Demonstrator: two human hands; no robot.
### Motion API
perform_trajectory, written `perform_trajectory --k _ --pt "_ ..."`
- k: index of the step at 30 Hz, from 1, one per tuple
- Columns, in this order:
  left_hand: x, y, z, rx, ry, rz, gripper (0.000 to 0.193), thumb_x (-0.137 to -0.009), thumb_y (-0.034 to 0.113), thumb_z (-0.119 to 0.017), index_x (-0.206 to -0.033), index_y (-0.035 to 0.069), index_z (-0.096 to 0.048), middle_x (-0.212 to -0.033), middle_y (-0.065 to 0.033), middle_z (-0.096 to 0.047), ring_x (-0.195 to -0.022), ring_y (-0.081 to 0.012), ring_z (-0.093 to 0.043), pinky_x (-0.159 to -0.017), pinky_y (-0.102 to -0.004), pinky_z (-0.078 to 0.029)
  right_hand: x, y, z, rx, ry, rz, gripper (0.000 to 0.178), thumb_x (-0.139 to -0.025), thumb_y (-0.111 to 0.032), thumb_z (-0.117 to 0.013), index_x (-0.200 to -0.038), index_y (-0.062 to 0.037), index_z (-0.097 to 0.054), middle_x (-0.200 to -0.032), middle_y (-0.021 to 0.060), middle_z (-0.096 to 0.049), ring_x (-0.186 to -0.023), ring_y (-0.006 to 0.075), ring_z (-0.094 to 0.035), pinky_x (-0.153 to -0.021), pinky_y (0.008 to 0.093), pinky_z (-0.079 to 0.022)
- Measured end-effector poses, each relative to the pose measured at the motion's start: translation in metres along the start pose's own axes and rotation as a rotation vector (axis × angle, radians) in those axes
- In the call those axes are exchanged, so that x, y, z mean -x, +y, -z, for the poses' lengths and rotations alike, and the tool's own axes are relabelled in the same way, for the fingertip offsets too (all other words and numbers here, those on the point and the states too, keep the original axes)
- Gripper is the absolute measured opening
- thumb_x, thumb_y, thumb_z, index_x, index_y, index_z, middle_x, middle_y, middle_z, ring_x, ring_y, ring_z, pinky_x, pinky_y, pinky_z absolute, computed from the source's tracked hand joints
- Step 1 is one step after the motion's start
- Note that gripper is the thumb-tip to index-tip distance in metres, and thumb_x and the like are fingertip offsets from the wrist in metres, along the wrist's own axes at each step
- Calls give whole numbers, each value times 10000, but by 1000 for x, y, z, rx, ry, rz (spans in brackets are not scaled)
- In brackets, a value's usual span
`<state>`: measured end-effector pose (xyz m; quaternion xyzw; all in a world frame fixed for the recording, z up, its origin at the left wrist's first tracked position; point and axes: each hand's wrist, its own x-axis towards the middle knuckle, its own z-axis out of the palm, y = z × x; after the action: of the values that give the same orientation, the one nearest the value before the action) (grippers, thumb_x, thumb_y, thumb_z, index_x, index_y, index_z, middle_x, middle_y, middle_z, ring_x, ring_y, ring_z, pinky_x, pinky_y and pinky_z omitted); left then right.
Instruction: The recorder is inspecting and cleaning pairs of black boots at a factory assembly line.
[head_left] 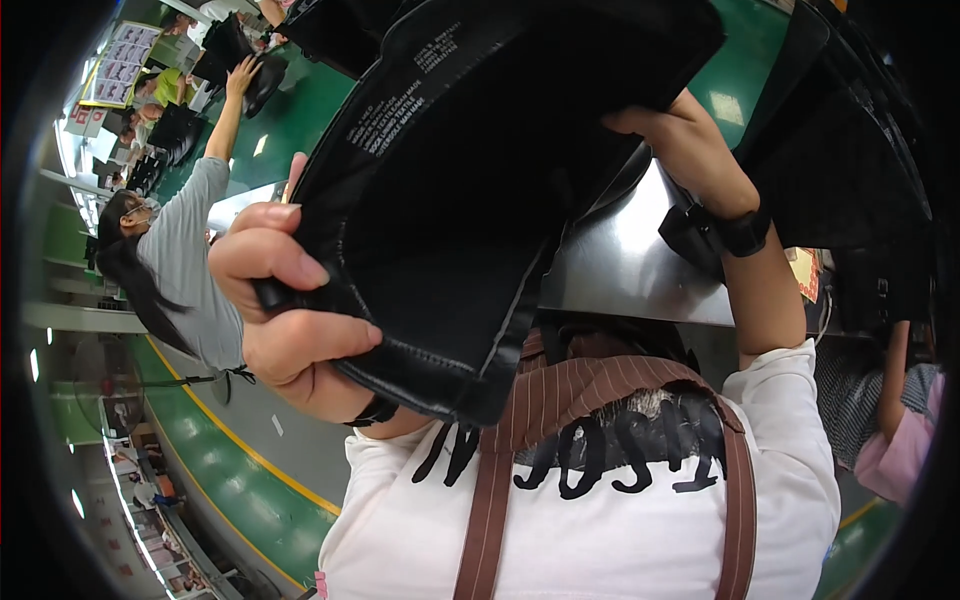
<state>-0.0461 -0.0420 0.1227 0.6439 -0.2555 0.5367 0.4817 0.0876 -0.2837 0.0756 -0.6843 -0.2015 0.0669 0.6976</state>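
A black boot (440,270) is held up close in front of me, its wide shaft opening turned toward me. Pale printing runs along the lining near the upper left edge, and stitching follows the lower rim. My left hand (285,300) grips the shaft's rim at the left, fingers curled over the edge. At the upper right, my right hand (695,155) holds the far side, its thumb against the boot and its other fingers mostly hidden. A black band circles each of my wrists. The boot's foot part is hard to make out.
A shiny metal tabletop (640,270) lies under the boot. More black boot-like pieces (840,130) stand close at the right. A co-worker in grey (195,250) reaches toward black boots (265,85) at the left. Someone in a pink sleeve (905,440) is at the right edge.
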Motion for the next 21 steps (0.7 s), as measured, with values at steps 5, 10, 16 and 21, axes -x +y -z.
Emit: perform_trajectory --k 5,10,16,21 --pt "-20 3 2 -289 -98 -118 112 -666 199 -575 -610 101 -574 -900 -100 -475 -971 -254 -505 -991 -494 -431 -10 12 -4 -32 13 119 264 -828 42 -607 -1087 12 -645 -1006 66 -675 -924 147 -625 -807 255 -487" --pt "-19 -15 -25 -421 11 -230 690 -784 165 -666 -1340 -14 -300 -1298 -180 -381 -1217 -339 -457 -943 -442 -468 -23 17 -25 136 -26 372 266 -879 -29 -608 -1140 23 -603 -969 77 -679 -886 149 -618 -817 271 -494" --pt "9 -33 -41 -901 -117 -173 1098 -726 124 -779 -1484 -37 -2 -1481 -253 -111 -1294 -351 -286 -998 -436 -424 11 47 -3 108 75 234 395 -841 -45 -608 -1232 -39 -553 -1126 70 -626 -1045 150 -588 -828 281 -496" --pt "46 -49 -35 -762 14 65 1068 -755 148 -769 -1484 -44 -13 -1508 -259 -76 -1379 -351 -199 -1114 -474 -246 36 95 -18 367 -255 -315 241 -897 -184 -651 -1000 33 -648 -803 101 -681 -587 147 -672 -541 281 -522"
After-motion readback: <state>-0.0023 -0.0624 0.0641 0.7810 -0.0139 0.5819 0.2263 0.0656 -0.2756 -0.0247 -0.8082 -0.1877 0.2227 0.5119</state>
